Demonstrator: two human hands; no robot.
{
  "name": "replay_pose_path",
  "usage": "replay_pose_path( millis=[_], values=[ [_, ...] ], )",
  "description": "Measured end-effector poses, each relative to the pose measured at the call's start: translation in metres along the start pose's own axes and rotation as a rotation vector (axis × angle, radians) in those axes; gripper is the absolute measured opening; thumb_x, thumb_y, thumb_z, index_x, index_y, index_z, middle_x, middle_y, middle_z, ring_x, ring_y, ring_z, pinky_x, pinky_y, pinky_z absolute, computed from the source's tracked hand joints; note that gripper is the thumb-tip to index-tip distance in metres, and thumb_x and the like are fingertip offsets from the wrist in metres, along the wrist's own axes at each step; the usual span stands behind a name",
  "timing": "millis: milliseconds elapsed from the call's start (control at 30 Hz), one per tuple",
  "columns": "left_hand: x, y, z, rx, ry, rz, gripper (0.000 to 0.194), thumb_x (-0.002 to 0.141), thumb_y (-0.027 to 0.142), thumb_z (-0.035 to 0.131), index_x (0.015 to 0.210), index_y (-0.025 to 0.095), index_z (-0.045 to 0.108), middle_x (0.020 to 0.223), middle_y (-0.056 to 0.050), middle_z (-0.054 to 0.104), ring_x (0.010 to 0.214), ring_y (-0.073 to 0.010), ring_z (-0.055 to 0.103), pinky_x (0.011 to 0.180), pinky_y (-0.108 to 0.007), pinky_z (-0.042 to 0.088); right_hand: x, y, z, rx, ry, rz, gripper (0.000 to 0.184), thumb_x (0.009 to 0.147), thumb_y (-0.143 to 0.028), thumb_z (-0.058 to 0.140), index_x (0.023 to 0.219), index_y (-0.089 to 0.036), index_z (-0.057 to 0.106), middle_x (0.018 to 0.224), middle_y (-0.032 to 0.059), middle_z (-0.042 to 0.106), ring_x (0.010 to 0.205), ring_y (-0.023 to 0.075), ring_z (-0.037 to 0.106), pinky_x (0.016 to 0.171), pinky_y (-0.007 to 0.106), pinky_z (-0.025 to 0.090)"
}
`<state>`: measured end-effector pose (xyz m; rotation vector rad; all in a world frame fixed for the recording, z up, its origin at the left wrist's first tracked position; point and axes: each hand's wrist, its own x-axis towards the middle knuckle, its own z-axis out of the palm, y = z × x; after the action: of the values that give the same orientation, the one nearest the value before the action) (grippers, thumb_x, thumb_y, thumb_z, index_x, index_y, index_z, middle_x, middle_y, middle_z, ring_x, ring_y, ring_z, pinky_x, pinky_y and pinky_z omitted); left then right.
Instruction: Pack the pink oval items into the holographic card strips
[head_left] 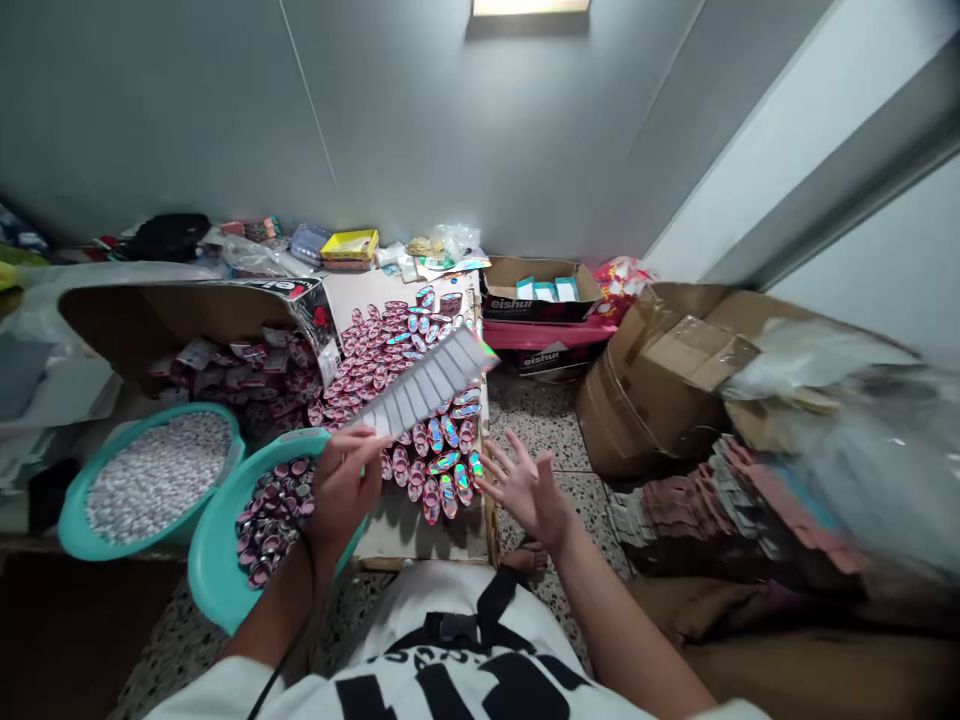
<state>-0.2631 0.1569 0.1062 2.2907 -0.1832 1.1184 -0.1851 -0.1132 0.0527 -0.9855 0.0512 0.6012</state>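
My left hand point(349, 483) pinches the lower end of a pale strip marked off by dark lines into several sections, perhaps a label sheet point(424, 385). The strip slants up to the right over the table. Below and around it stand many small pink oval pieces point(367, 360), some with shiny rainbow-coloured tops. My right hand point(529, 490) is held palm up with fingers spread, just off the table's right edge, and holds nothing. Near my left forearm is a turquoise tub point(206, 560) of pink-and-silver caps point(274, 520).
Another turquoise tub point(75, 515) holds small white pieces. Behind it, an open carton point(112, 310) contains packed pink items. Along the wall are a yellow tray point(349, 243) and an eishui box point(540, 308). To the right stand a large cardboard box point(611, 410) and stacked flat cartons point(690, 505).
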Motion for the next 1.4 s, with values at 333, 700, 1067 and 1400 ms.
replay_pose_path(
  millis=[333,700,1067,1400],
  values=[
    [-0.047,0.062,0.051,-0.087,-0.294,-0.02,0.021,0.09,0.016,0.053,0.095,0.018,0.073,0.088,-0.008,0.062,0.094,-0.0183,0.061,0.085,-0.033,0.054,0.03,-0.025,0.027,-0.104,-0.01,0.115,0.031,0.067,-0.033,0.075,0.096,-0.027,0.066,0.092,-0.0004,0.073,0.093,0.0206,0.065,0.078,0.034,0.054],
    [-0.071,0.083,0.072,0.192,-0.187,-0.385,0.023,0.094,0.024,0.049,0.102,0.018,0.069,0.096,-0.009,0.068,0.093,-0.0184,0.062,0.084,-0.033,0.05,-0.002,-0.033,-0.043,-0.274,0.111,0.261,0.043,0.056,-0.023,0.086,0.094,-0.024,0.065,0.092,0.0001,0.074,0.084,0.0192,0.068,0.069,0.029,0.056],
    [-0.051,0.133,0.107,0.0,-0.009,-0.617,0.039,0.09,0.04,0.057,0.123,0.02,0.063,0.123,-0.012,0.061,0.12,-0.0229,0.055,0.105,-0.043,0.045,0.01,-0.07,-0.037,-0.063,-0.371,0.465,0.035,0.074,-0.042,0.075,0.107,-0.032,0.067,0.112,-0.004,0.073,0.097,0.0185,0.067,0.078,0.031,0.058],
    [-0.052,0.117,0.078,-0.477,0.176,-1.111,0.063,0.072,0.043,0.075,0.124,0.012,0.057,0.096,-0.01,0.072,0.08,-0.0182,0.069,0.072,-0.031,0.058,0.027,-0.045,-0.026,-0.18,-0.225,0.455,0.024,0.073,-0.038,0.072,0.095,-0.028,0.069,0.1,0.0009,0.076,0.091,0.0215,0.07,0.075,0.037,0.059]
  ],
)
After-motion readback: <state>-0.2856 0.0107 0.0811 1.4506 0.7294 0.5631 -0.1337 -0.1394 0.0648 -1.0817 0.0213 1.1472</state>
